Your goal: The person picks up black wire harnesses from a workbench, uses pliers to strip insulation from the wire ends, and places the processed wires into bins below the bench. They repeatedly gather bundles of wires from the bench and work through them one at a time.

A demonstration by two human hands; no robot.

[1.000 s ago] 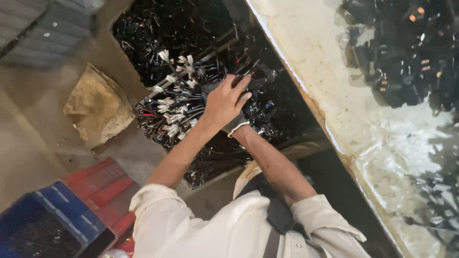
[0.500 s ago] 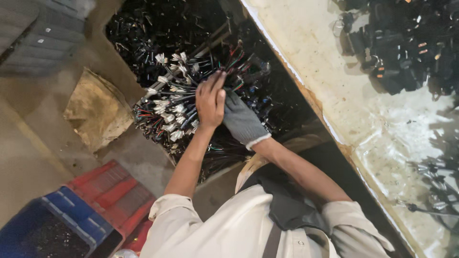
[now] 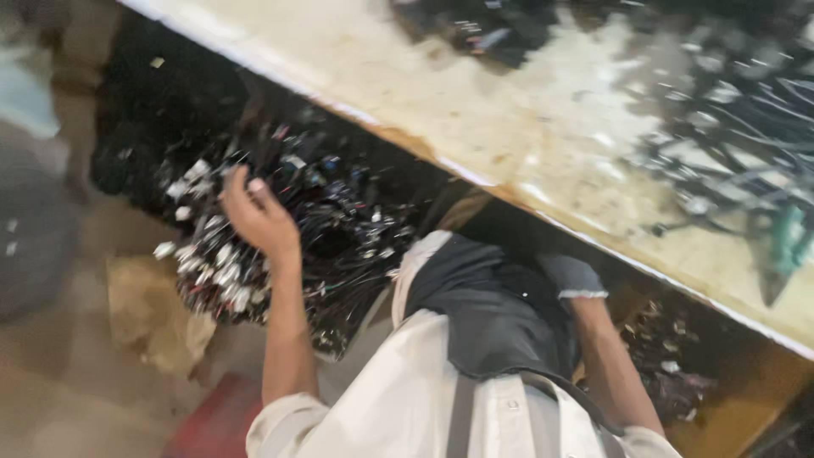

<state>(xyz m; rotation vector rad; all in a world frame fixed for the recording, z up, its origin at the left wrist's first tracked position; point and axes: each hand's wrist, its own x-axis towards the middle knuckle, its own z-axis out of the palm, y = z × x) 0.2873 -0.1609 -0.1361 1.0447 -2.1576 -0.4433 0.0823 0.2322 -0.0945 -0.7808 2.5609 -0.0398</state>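
My bare left hand [image 3: 254, 216] reaches down onto a bundle of black cables with white connectors [image 3: 212, 263] in a heap on the floor, fingers curled into the wires. My right hand [image 3: 577, 276], in a grey glove, is drawn back against my dark apron [image 3: 492, 314] below the table edge. Its fingers are hidden, so what it holds is unclear. The whole frame is motion-blurred.
A worn pale table [image 3: 509, 110] runs diagonally above, with heaps of black cables [image 3: 746, 127] on it. A tan sack [image 3: 153, 314], a red crate [image 3: 212, 424] and a grey shape [image 3: 34, 229] lie on the floor. More wires [image 3: 670, 373] sit under the table.
The view has swung toward the table. My gloved right hand has left the bundle and pulled back to my body. My left hand stays on the cables.
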